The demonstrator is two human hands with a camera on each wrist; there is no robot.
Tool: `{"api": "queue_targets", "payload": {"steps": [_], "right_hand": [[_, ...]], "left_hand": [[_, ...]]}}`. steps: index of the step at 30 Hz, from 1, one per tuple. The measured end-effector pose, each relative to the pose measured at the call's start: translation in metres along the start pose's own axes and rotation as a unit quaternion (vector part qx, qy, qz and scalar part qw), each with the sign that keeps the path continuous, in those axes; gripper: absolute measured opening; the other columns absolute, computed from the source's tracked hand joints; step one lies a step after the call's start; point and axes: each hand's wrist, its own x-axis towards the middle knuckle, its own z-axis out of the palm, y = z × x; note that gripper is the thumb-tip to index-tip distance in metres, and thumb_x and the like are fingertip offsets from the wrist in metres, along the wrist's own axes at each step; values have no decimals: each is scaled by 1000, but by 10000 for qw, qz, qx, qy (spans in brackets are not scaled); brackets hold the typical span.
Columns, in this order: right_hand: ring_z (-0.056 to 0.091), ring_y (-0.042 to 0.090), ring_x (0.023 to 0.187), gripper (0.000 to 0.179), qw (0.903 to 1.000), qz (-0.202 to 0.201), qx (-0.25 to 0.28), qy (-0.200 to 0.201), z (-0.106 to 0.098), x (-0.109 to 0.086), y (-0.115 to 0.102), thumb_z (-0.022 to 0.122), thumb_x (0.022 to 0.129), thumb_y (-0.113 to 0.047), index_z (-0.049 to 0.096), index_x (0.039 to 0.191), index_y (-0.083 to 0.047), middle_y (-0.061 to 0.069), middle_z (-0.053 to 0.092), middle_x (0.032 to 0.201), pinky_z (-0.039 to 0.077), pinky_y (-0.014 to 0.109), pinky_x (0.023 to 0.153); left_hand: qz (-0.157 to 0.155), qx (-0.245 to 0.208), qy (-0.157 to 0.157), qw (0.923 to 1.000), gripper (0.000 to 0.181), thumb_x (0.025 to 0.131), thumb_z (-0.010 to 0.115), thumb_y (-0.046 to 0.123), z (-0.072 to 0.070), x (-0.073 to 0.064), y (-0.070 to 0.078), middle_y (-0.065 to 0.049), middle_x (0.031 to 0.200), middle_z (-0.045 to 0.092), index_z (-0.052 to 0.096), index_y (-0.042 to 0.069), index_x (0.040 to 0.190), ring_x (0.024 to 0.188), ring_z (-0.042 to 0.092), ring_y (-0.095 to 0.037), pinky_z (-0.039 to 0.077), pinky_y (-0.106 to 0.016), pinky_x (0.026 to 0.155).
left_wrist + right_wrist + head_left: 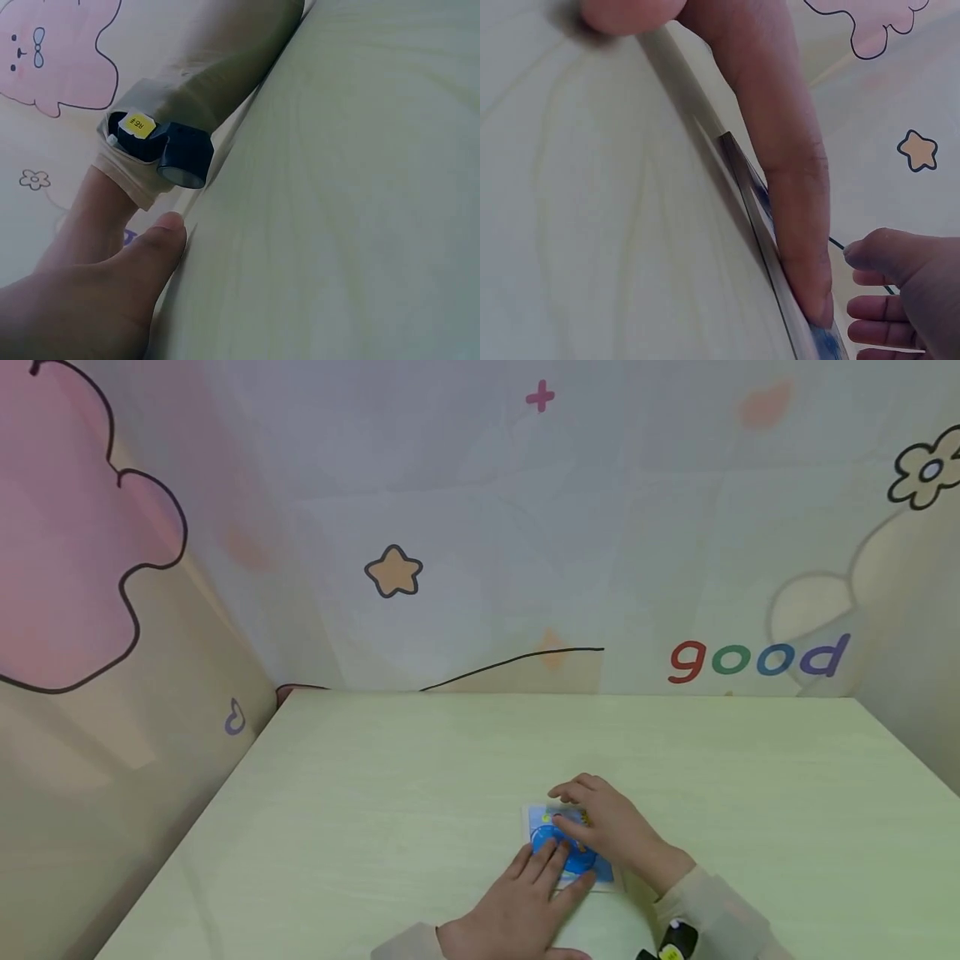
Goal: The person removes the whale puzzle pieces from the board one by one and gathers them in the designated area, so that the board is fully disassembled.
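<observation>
A small flat picture board (577,860) with a blue design and a pale border lies on the table (360,810). My left hand (521,902) rests on its lower part, fingers stretched out and palm down. The right wrist view shows one straight left finger pressing near the board's edge. Above the upper right of the board is my right hand (611,827), its fingers loosely bent and its thumb stretched over the picture. That same hand (922,285) hovers beyond the board with nothing in its fingers. Both hands hide much of the picture.
The pale table reaches back to a printed cloth wall (465,527) with a star and the word "good". A side wall (97,777) stands at the left. A black camera (184,157) is strapped over the right sleeve.
</observation>
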Motion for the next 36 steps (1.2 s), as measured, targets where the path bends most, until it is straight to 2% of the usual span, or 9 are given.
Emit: {"api": "queue_targets", "payload": {"steps": [12,23,29,36], "right_hand": [[59,16,93,22,9997,-165,-37,-174,4,8,-6,68,89,-22,67,108,-12,-1,62,98,52,38,84],[55,12,87,18,9992,273,-91,-273,9,14,-12,71,86,-19,68,101,-11,-2,59,90,51,35,82],[53,12,88,12,9986,450,-4,-281,12,16,-13,70,85,-18,68,95,-11,-2,57,91,51,35,82],[52,12,90,13,9971,617,176,-400,13,17,-11,71,85,-15,67,96,-11,-2,56,91,51,36,84]], "left_hand": [[-78,-576,-345,9977,73,96,22,67,-2,-2,-1,-14,162,4,15,24,155,151,4,-28,22,-43,119],[-61,-637,-393,9972,73,96,22,66,-1,0,-2,-14,162,5,13,26,156,151,3,-27,21,-43,119],[-30,-569,-353,9978,72,96,22,66,0,0,-3,-13,162,6,13,26,155,151,4,-27,23,-43,118],[-52,-661,-451,9968,72,96,22,66,-1,0,-3,-13,163,4,12,26,156,151,2,-26,21,-44,119]]}}
